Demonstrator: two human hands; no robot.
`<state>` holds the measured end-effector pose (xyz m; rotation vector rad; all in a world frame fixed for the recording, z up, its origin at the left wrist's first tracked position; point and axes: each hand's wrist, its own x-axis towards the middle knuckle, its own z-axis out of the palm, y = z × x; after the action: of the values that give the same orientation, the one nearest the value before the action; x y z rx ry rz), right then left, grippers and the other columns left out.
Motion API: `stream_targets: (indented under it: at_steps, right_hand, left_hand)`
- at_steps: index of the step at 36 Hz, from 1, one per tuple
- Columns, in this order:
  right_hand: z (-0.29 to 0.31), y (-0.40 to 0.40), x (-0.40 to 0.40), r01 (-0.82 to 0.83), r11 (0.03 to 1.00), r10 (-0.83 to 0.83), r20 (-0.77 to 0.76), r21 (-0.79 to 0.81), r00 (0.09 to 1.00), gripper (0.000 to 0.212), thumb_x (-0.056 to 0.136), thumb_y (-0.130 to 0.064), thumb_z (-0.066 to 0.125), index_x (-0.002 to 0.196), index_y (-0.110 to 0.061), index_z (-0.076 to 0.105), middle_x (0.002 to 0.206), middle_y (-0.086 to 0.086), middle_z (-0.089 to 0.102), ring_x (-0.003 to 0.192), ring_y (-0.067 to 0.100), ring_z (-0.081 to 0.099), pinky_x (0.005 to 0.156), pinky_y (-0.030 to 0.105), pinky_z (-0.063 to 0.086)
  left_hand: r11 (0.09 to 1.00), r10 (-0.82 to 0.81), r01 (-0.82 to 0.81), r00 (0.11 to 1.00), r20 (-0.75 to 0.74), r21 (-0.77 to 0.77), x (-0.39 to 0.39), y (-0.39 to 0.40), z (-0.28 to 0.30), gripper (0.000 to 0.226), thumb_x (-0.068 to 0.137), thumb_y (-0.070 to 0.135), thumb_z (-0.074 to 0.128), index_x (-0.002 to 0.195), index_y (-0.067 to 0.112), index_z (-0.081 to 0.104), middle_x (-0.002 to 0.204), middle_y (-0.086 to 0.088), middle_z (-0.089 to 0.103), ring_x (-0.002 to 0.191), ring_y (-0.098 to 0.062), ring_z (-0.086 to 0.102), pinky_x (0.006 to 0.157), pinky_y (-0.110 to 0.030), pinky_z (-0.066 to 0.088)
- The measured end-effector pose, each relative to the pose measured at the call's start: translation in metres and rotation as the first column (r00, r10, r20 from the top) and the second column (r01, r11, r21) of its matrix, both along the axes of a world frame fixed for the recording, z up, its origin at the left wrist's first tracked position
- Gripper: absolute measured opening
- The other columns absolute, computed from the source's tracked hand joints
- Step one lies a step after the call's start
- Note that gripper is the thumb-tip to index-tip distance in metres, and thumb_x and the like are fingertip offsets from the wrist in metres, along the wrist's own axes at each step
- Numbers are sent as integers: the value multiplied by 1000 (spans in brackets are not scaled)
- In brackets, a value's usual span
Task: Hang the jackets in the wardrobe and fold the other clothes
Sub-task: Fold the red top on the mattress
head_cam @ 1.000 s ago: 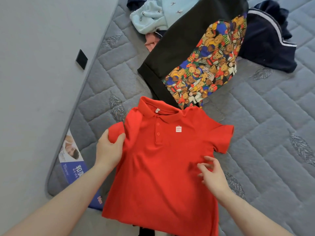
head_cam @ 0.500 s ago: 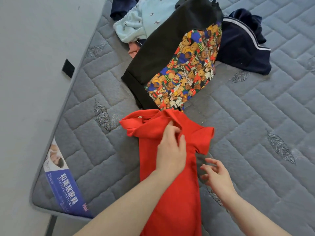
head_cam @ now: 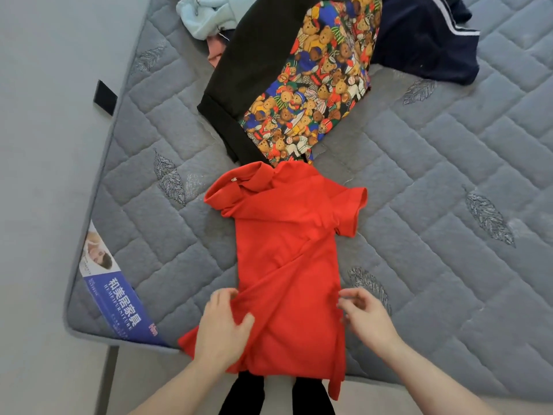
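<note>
A red polo shirt point(head_cam: 287, 235) lies on the grey quilted mattress point(head_cam: 434, 205), its left side folded over the middle, its right sleeve still sticking out. My left hand point(head_cam: 223, 327) rests on the shirt's lower left part and pinches a fold of the fabric. At the shirt's lower right edge my right hand point(head_cam: 363, 314) hovers with fingers curled and apart, touching or just off the cloth. The hem hangs over the mattress's near edge.
Beyond the shirt lies a black garment with a teddy-bear print point(head_cam: 302, 85). A navy garment with white stripes point(head_cam: 425, 37) sits at the back right, a light blue one point(head_cam: 206, 13) at the back left. The mattress's left edge carries a blue label point(head_cam: 119, 307); grey floor point(head_cam: 45, 175) lies beside it.
My left hand carried the left sleeve across the shirt's front, let it go, then dropped to the lower left hem. My right hand moved a little toward the lower right edge.
</note>
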<state>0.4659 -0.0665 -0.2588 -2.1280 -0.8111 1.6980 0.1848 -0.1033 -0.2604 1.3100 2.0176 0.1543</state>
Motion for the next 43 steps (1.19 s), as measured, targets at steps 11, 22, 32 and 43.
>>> stream_targets:
  at_steps: [11,22,32,43]
  right_hand:
    - [-33,-56,-23,-132,977,150,105,-165,983,14,88,-12,70,94,-24,66,86,3,70,78,25,70,79,46,57]
    - [-31,-76,-8,-78,980,104,137,-185,985,17,88,-10,67,95,-24,64,85,2,67,68,22,64,60,37,56]
    - [-24,-79,10,75,966,-50,107,-246,993,17,92,6,57,93,-10,61,89,14,65,58,22,54,59,35,53]
    - [-24,-84,34,45,936,-6,111,-348,994,20,92,7,54,99,-10,63,85,11,67,63,25,59,68,39,54]
  left_hand:
    - [924,-304,273,949,-82,-269,-35,-72,-13,63,80,32,78,136,23,51,108,5,57,105,-22,54,94,-35,46]
    - [916,-302,183,899,-316,-357,-59,-32,-19,17,88,37,67,101,29,60,115,3,61,121,-26,49,96,-38,41]
    - [973,-228,210,938,261,97,-7,-69,38,26,88,32,60,75,33,37,118,22,56,72,-9,57,70,-27,45]
    - [924,-372,370,807,459,98,123,-80,53,27,93,32,56,84,30,31,143,21,47,110,-13,61,81,-38,47]
